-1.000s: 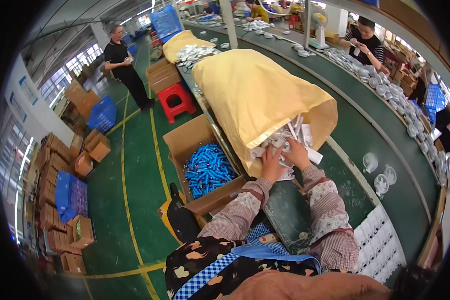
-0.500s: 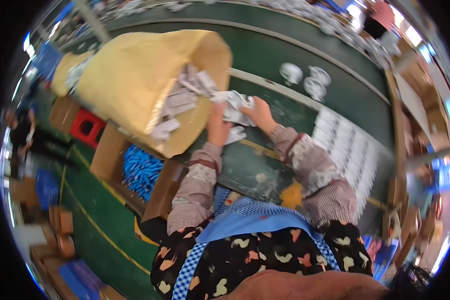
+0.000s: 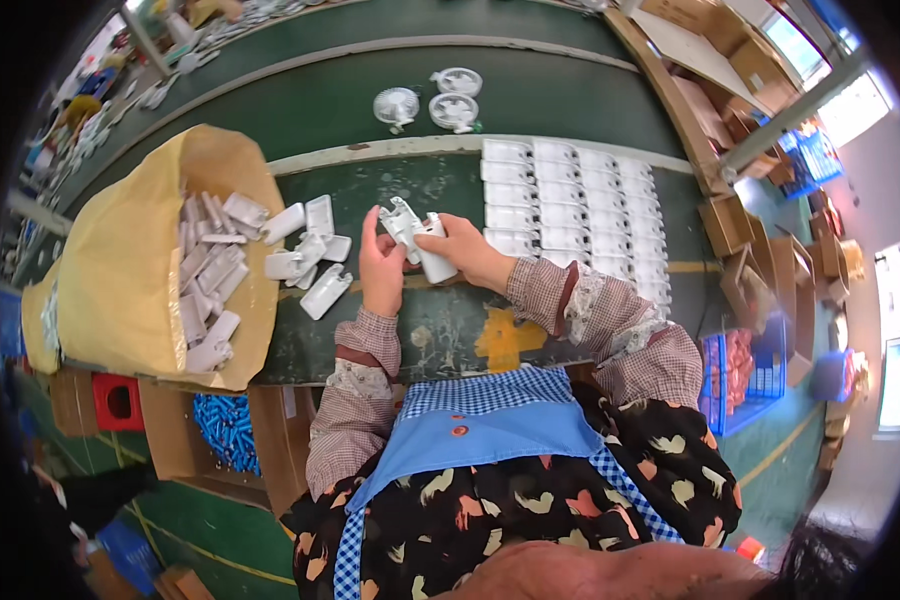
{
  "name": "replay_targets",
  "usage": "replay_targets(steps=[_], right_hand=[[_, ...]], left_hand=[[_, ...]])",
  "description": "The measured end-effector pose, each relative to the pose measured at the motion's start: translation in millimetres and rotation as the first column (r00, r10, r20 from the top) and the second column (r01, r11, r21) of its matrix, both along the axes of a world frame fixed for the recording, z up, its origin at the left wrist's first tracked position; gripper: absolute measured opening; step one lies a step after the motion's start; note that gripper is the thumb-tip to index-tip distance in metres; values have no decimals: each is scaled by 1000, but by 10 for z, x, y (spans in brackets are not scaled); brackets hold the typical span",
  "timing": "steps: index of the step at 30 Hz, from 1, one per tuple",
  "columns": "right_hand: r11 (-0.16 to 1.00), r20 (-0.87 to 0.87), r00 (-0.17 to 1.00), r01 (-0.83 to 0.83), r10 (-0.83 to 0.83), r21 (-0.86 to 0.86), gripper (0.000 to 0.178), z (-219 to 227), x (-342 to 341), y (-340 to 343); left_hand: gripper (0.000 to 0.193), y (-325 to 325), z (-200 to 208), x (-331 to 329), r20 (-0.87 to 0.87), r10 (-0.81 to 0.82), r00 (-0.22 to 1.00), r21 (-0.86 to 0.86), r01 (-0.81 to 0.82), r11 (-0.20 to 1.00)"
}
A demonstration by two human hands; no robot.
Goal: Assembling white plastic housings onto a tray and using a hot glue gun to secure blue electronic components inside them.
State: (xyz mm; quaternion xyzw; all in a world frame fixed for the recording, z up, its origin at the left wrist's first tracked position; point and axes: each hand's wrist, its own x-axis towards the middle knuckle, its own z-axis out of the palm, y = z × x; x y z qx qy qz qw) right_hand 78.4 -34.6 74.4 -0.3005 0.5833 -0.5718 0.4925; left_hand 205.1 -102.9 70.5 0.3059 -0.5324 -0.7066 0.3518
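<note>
Above the green tabletop, my left hand pinches a white plastic casing with its open, hollow side showing. Close beside it, my right hand grips another white casing, smooth side up and tilted. The two pieces meet or overlap; whether they are joined I cannot tell. To the left of my hands lie several loose white casings in a jumble. They spread from the mouth of a big yellow sack, which lies on its side with more casings inside. Neat rows of white casings cover the table to the right.
Three small white fans rest on the green belt beyond the table's pale rail. Below the sack, an open cardboard box holds blue cylindrical pieces. A blue crate with pinkish contents stands at the right.
The view has turned, so the sack and fans appear farther left. My hands have left the sack's mouth, where they gathered white casings. Loose casings now lie on the table, and each hand holds one.
</note>
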Motion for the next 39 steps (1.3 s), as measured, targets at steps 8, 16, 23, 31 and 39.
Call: replay_targets(steps=[8, 16, 23, 31, 39], right_hand=[[986, 158, 979, 110, -129, 123, 28, 36, -155, 741], [955, 173, 944, 259, -282, 142, 33, 63, -167, 1388], [941, 380, 877, 199, -295, 272, 38, -15, -174, 1691], [963, 386, 884, 227, -265, 142, 54, 197, -114, 1638], [954, 347, 890, 291, -295, 67, 40, 175, -186, 1809]], left_hand=[[59, 226, -271, -258, 199, -84, 976, -165, 118, 979], [49, 228, -377, -116, 352, 18, 936, -345, 112, 932], [12, 321, -455, 238, 332, 40, 942, -356, 86, 931], [12, 659, -122, 418, 384, -92, 919, -559, 311, 768], [18, 960, -289, 69, 382, -115, 917, -838, 396, 375]])
